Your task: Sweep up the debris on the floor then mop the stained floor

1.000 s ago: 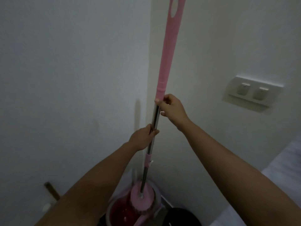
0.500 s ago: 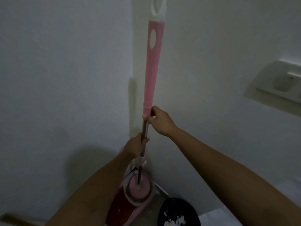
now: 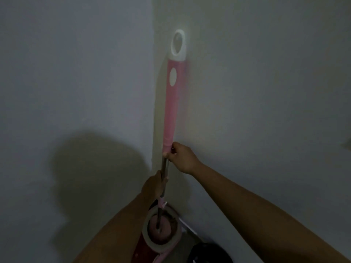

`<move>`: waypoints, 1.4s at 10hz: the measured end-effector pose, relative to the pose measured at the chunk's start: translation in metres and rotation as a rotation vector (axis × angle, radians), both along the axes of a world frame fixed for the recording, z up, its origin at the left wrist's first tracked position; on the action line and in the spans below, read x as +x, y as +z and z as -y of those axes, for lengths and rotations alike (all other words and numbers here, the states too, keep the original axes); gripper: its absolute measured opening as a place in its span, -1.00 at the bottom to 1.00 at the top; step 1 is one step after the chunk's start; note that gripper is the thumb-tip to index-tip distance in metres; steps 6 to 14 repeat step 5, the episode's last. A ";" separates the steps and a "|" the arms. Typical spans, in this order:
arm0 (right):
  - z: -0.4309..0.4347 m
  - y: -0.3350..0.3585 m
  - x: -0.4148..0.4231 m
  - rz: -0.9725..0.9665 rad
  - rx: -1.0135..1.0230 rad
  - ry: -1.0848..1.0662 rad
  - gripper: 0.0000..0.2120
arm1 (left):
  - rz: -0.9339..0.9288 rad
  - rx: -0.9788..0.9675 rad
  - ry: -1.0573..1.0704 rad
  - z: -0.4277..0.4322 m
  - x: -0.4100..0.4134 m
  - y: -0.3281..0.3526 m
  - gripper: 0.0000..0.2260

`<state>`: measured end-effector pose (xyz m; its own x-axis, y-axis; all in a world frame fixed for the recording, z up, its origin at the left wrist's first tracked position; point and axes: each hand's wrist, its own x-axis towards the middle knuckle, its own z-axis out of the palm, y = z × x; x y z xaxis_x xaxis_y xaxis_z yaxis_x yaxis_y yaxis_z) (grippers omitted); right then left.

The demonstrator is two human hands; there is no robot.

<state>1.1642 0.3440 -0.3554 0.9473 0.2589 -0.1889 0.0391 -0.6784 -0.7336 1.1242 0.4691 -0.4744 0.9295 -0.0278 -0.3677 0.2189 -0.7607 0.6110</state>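
Setting: a dim corner where two pale walls meet, seen from above along both forearms.
Mop: a mop (image 3: pixel 171 111) stands nearly upright in the corner, pink grip above, bare metal pole below, white hanging loop at the top.
Mop head: sits inside the round spinner basket of a mop bucket (image 3: pixel 161 230) on the floor, just below the hands.
Right hand: the right hand (image 3: pixel 181 158) has its fingers closed around the pole at the bottom edge of the pink grip.
Left hand: the left hand (image 3: pixel 154 186) is wrapped around the metal pole lower down.
Nearby: a dark round bin (image 3: pixel 209 253) stands just beside the bucket.
Stage: likely wringing or lifting the mop before mopping.
Risk: a tilted pull could tip the bucket and spill water; a dripping head would wet the floor; the tall handle could knock the wall.
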 end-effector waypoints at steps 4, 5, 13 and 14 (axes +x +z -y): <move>-0.037 -0.013 0.025 0.002 0.023 -0.003 -0.72 | -0.117 -0.065 0.165 -0.018 0.017 -0.004 -0.61; -0.033 -0.017 0.015 -0.010 0.069 -0.046 -0.57 | -0.117 0.021 0.201 -0.018 0.009 0.003 -0.54; -0.033 -0.017 0.015 -0.010 0.069 -0.046 -0.57 | -0.117 0.021 0.201 -0.018 0.009 0.003 -0.54; -0.033 -0.017 0.015 -0.010 0.069 -0.046 -0.57 | -0.117 0.021 0.201 -0.018 0.009 0.003 -0.54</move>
